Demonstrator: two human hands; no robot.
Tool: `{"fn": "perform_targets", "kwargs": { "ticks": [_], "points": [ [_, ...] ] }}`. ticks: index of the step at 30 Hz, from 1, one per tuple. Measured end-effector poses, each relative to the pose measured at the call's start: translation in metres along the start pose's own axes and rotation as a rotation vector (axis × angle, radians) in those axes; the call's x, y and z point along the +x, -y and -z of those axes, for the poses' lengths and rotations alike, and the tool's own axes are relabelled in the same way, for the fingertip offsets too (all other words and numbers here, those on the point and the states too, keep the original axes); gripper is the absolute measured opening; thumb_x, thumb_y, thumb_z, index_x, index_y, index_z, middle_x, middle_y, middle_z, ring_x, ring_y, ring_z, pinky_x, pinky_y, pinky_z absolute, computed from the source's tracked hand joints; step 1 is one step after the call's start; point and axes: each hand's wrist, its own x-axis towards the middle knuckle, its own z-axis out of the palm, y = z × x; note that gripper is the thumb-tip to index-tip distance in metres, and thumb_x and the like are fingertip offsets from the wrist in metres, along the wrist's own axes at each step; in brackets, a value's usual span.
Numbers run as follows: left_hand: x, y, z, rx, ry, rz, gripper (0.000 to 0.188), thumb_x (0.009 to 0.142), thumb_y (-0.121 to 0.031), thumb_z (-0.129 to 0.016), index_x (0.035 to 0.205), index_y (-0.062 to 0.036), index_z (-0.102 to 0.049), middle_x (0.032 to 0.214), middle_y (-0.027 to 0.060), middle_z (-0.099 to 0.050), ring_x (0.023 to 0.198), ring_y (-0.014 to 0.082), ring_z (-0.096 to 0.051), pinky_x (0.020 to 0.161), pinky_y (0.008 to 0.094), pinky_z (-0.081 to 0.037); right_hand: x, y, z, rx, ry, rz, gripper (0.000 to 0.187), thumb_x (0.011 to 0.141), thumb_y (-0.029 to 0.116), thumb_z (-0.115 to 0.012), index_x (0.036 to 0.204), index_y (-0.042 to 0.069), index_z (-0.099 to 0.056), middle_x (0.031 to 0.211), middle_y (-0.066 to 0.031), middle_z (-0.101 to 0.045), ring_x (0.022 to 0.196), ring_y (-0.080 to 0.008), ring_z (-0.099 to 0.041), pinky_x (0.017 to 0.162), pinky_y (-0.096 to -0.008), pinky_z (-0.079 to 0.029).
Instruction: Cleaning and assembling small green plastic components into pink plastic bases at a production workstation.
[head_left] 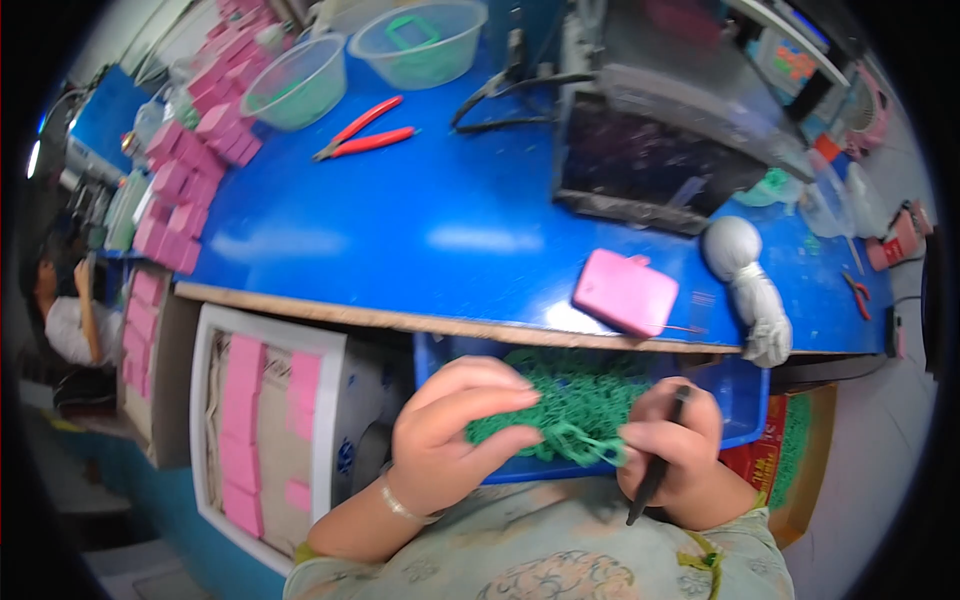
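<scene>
Now, the left hand (465,425) is curved with its thumb apart from the other fingers, beside many tangled green pieces (580,385), and I cannot tell if it touches any of them. The right hand (678,435) has its fingers closed around a black pen-like tool (652,485), and its fingertips meet one green loop. These green pieces lie in the blue bin (742,395), which is below the front edge of the blue table (400,230), where a pink case (625,293) rests.
</scene>
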Motion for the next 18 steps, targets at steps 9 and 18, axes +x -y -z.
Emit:
{"fn": "perform_targets", "kwargs": {
  "ticks": [9, 18],
  "points": [
    [-0.002, 0.001, -0.006, -0.096, -0.063, 0.005, 0.023, 0.062, 0.000, -0.074, 0.083, 0.0015, -0.064, 0.083, 0.0116, -0.060, 0.081, 0.0238, -0.058, 0.072, 0.0321, -0.047, 0.074, -0.065, 0.138, -1.005, -0.473, -0.085, 0.020, 0.088, 0.006, -0.052, 0.106, -0.002, -0.055, 0.087, -0.0068, -0.058, 0.065, -0.0109, -0.053, 0.060, -0.0207, -0.044],
    [-0.001, 0.004, -0.008, -0.018, -0.060, 0.078, 0.017, 0.074, -0.010, -0.069, 0.083, 0.0002, -0.060, 0.082, 0.0096, -0.056, 0.079, 0.0217, -0.055, 0.071, 0.0307, -0.046, 0.031, -0.070, 0.232, 0.314, -0.702, -0.847, 0.039, 0.087, 0.003, -0.036, 0.125, -0.001, -0.044, 0.114, -0.0173, -0.053, 0.061, -0.0122, -0.056, 0.045, -0.0179, -0.042]
  ]
}}
